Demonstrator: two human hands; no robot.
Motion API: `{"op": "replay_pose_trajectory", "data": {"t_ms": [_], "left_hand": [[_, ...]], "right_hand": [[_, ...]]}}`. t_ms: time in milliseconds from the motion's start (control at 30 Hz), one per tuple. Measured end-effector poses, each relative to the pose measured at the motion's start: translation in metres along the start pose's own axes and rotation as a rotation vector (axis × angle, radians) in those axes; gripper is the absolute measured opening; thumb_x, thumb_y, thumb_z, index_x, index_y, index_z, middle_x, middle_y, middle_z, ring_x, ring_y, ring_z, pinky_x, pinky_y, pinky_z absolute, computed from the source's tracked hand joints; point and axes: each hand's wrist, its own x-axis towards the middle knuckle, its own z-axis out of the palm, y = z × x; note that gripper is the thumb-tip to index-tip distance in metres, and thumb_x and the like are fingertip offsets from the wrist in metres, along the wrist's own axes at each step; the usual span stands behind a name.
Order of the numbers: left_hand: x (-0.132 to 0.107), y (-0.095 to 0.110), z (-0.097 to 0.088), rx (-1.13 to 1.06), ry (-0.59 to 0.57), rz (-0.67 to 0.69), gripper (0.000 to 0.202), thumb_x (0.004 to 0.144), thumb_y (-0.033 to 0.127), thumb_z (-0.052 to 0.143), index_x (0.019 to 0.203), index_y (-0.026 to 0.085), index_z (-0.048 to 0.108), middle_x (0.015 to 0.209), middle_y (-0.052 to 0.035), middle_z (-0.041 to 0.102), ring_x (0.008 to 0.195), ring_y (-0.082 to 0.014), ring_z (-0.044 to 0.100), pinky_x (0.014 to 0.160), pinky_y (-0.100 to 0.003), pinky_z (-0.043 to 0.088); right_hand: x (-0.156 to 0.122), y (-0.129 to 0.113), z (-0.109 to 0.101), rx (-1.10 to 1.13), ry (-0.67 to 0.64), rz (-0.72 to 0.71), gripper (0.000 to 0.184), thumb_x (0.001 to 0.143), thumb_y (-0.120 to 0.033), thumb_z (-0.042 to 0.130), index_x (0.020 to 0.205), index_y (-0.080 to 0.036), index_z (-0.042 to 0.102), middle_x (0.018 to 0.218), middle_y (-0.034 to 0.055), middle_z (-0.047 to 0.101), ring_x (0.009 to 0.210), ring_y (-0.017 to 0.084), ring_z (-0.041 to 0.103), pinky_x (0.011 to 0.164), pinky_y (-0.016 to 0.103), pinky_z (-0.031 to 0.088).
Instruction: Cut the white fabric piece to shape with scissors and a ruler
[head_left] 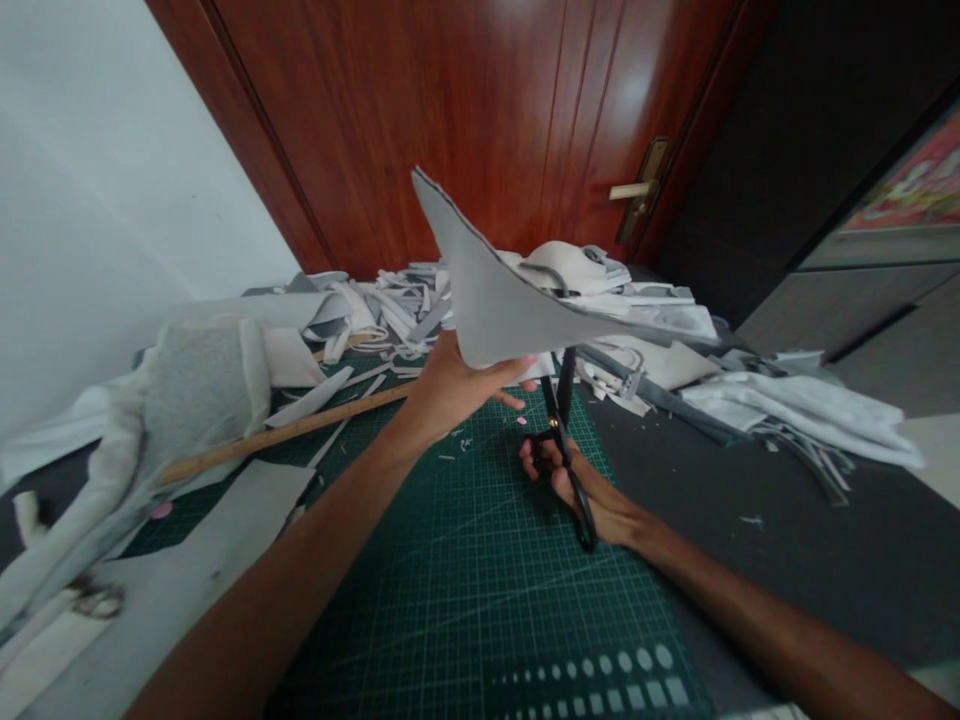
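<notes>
My left hand grips a light grey sheet of felt-like material by its lower edge, thumb in front. The sheet is held up above the mat, with a pointed top corner and a curved, dark-edged side. Black scissors are in my right hand, fingers in the handle loops. Their blades are spread apart and point up at the sheet's lower edge; whether they touch it I cannot tell. Beneath both hands lies a green cutting mat with grid lines.
Heaps of white and grey scraps lie along the back, with more strips at the right. A wooden ruler crosses the mat's left side. Folded grey cloth and a flat piece lie left. Behind stands a wooden door.
</notes>
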Motion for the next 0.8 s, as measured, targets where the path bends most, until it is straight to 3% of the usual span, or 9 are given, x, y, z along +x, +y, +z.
{"op": "replay_pose_trajectory", "data": {"t_ms": [167,300,533,800], "left_hand": [[-0.002,-0.004,0.007,-0.141,0.053,-0.068,0.035,0.082,0.024,0.08,0.113,0.012,0.069,0.105,-0.0108,0.076,0.073,-0.0191,0.076,0.051,-0.024,0.064],[-0.005,-0.003,0.012,-0.077,0.087,-0.085,0.032,0.082,0.025,0.08,0.107,0.008,0.068,0.097,-0.0133,0.075,0.074,-0.0232,0.076,0.051,-0.028,0.065],[-0.006,-0.007,0.016,-0.025,0.117,-0.069,0.032,0.083,0.026,0.08,0.106,0.011,0.065,0.094,-0.0123,0.074,0.071,-0.0234,0.076,0.047,-0.029,0.064],[-0.005,-0.012,0.013,-0.011,0.085,-0.039,0.032,0.081,0.03,0.083,0.102,0.011,0.067,0.093,-0.0123,0.074,0.071,-0.0238,0.075,0.047,-0.03,0.065]], "right_hand": [[0.001,-0.005,-0.003,-0.027,0.002,0.016,0.078,0.09,-0.089,0.016,0.093,-0.022,0.055,0.092,0.0072,0.061,0.09,0.024,0.058,0.087,0.041,0.048],[0.002,-0.007,-0.006,-0.023,-0.008,0.031,0.077,0.09,-0.089,0.016,0.092,-0.022,0.055,0.092,0.0072,0.061,0.089,0.023,0.059,0.084,0.04,0.048],[0.001,-0.007,-0.008,-0.013,-0.02,0.041,0.079,0.09,-0.089,0.019,0.103,-0.022,0.058,0.093,0.0063,0.063,0.09,0.023,0.061,0.085,0.04,0.05],[0.003,-0.006,-0.011,0.006,-0.01,0.028,0.077,0.092,-0.087,0.02,0.093,-0.021,0.06,0.084,0.0046,0.059,0.082,0.021,0.058,0.08,0.038,0.049]]}}
